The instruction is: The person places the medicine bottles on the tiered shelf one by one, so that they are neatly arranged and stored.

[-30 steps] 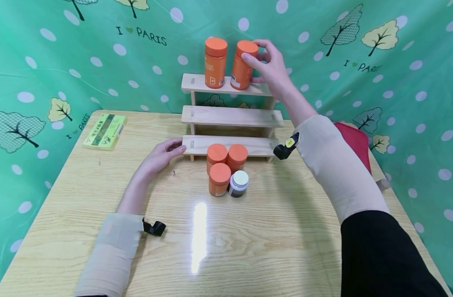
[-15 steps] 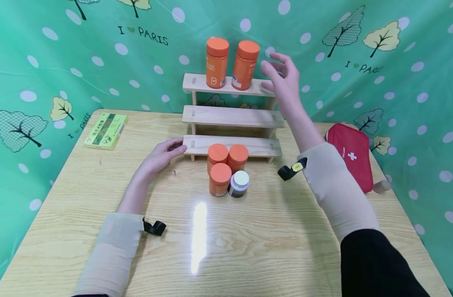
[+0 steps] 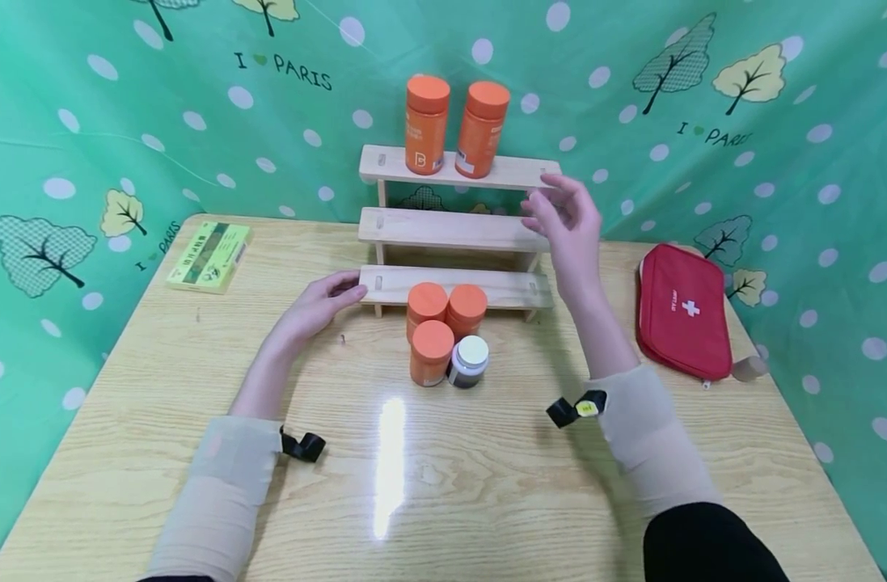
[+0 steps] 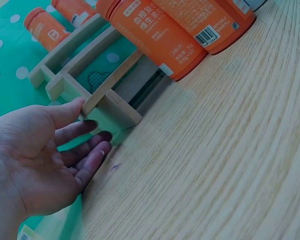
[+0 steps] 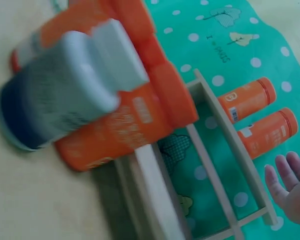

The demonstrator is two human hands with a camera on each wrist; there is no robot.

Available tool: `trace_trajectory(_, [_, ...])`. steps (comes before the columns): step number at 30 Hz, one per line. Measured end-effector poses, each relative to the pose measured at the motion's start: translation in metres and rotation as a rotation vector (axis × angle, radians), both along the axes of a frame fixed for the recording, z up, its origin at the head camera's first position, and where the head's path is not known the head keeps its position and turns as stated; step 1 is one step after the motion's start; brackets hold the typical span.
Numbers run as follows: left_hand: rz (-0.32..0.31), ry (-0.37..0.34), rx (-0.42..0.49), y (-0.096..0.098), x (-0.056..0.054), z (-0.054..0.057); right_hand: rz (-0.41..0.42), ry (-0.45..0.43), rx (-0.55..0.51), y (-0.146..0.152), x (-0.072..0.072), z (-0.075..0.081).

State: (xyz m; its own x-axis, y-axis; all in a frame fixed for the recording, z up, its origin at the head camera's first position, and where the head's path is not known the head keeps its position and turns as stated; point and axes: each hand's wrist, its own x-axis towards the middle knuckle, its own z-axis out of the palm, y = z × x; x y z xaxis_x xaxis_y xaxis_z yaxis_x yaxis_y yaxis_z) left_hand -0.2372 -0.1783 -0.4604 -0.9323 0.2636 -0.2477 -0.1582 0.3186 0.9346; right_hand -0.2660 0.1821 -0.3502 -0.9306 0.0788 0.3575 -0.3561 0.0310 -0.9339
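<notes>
A three-step wooden shelf stands at the back of the table. My left hand holds its lowest step by the left end; in the left wrist view the thumb lies at the board's edge, with the fingers curled beside the leg. Two orange bottles stand upright on the top step. My right hand is by the shelf's right end, fingers loosely bent and holding nothing. Before the lowest step stand three orange bottles and a smaller white-capped bottle, clustered together.
At the right lies a red first-aid pouch, with a small greyish cylindrical thing beside it. A flat green box sits at the table's back left. Patterned green cloth hangs behind the shelf.
My right hand has let go of the right-hand orange bottle on the top step and moved right and down. The red pouch is now uncovered. My left hand stays put.
</notes>
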Motion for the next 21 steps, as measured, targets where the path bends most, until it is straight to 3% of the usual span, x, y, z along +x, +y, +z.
trace_trajectory(11, [-0.005, 0.004, 0.002, 0.0, 0.0, -0.001, 0.043, -0.022, 0.072, 0.011, 0.04, -0.037])
trace_trajectory(21, [-0.003, 0.009, 0.021, 0.0, -0.001, -0.002, 0.161, -0.011, 0.082, 0.018, 0.063, -0.05])
